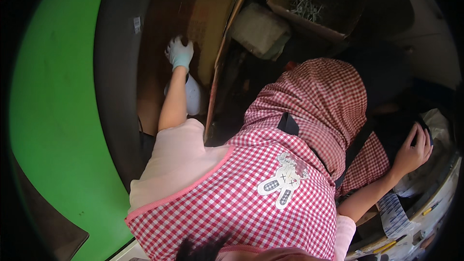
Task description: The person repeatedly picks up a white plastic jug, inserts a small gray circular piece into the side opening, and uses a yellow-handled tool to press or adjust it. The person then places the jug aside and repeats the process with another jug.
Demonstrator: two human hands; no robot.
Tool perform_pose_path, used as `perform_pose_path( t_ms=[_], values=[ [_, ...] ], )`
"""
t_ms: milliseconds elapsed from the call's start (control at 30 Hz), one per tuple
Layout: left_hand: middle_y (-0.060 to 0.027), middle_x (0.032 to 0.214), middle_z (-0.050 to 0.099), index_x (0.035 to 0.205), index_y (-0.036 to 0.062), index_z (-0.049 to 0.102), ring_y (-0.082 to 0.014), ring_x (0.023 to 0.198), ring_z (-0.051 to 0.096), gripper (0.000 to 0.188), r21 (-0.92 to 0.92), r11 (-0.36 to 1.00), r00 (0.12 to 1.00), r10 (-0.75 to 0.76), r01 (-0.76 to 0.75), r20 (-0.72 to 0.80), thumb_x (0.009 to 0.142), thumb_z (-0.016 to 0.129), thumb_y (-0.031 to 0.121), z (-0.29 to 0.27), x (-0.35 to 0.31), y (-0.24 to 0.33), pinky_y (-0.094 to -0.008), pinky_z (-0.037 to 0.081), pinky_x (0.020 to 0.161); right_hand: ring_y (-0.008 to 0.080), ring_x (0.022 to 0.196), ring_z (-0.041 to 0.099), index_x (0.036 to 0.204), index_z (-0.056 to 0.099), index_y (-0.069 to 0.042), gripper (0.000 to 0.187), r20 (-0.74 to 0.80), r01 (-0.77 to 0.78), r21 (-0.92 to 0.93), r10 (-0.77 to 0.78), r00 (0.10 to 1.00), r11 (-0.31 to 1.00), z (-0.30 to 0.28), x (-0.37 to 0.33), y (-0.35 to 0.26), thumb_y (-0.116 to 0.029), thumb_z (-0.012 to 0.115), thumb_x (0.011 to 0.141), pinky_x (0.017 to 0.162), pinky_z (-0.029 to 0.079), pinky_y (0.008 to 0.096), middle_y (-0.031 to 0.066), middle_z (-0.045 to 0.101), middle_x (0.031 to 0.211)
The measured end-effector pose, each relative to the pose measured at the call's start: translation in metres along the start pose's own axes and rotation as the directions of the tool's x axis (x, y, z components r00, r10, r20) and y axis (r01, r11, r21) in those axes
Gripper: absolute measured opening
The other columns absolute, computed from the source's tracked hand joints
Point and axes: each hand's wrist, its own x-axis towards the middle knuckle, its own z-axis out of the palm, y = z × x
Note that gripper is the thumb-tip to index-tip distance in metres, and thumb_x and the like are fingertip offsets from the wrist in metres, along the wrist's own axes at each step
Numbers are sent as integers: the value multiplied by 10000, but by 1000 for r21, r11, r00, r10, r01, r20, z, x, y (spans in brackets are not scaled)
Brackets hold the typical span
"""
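Observation:
My left hand (180, 54), in a white and pale-green glove, reaches down into a brown cardboard box (205, 29). Its fingers are slightly bent and apart, and I see nothing held in them. Under the left forearm lies a smooth white rounded object (193, 95), partly covered by the arm; its kind does not show. My bare right hand (414, 149) is far off to the right, fingers stretched out, resting against dark fabric (397, 135) by my knee.
A green surface (58, 116) with a dark rim (116, 77) runs along the left. Behind stand a wrapped block-like package (261, 31) and an open carton (309, 21) holding thin metallic pieces. Clear plastic (437, 123) and a cluttered worktop (415, 237) with yellow-handled tools lie at right.

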Motion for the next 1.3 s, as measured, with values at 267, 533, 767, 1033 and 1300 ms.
perform_pose_path(
  t_ms=[267,533,767,1033,1300],
  values=[
    [-248,1530,490,1574,88,411,-383,1406,501,1110,289,932,757,-25,-218,653,689,832,609,-9,-59,-29,-470,430,1156,209,1201,664,1091,792,-151,176,-21,58,-30,-58,998,998,15,-9,18,-249,680,997,1129,406,446,-7,769,1145],
    [-245,1269,692,1470,56,521,-395,1158,678,833,118,946,665,120,-302,737,743,799,353,-34,-61,-31,-436,552,983,250,1176,670,1082,788,-94,166,18,-25,263,21,1000,964,9,-12,-18,-177,687,981,1164,369,477,70,767,1115],
    [-181,1282,708,1589,221,439,-321,863,733,737,-350,638,727,622,-686,-291,920,686,36,-191,-110,119,-362,583,871,249,1236,650,1267,732,-82,325,271,-372,842,292,917,390,-14,-8,-62,-221,723,973,1199,358,444,129,732,1234],
    [-148,1529,520,1538,-57,422,-234,1341,551,601,-901,-270,283,943,341,-175,1046,606,234,-285,-169,304,-342,407,1140,271,1508,385,1619,259,20,1247,-12,117,927,283,959,-357,-87,17,-51,-577,894,726,1227,302,395,178,362,1646],
    [-187,1547,490,1548,12,449,-300,1421,500,685,-964,-264,127,956,-34,-266,957,663,285,-300,-215,352,-433,381,1184,277,1257,622,1541,441,-53,788,296,-260,944,174,939,-204,-134,-9,-64,-321,807,897,1111,445,374,183,635,1374]
  ],
)
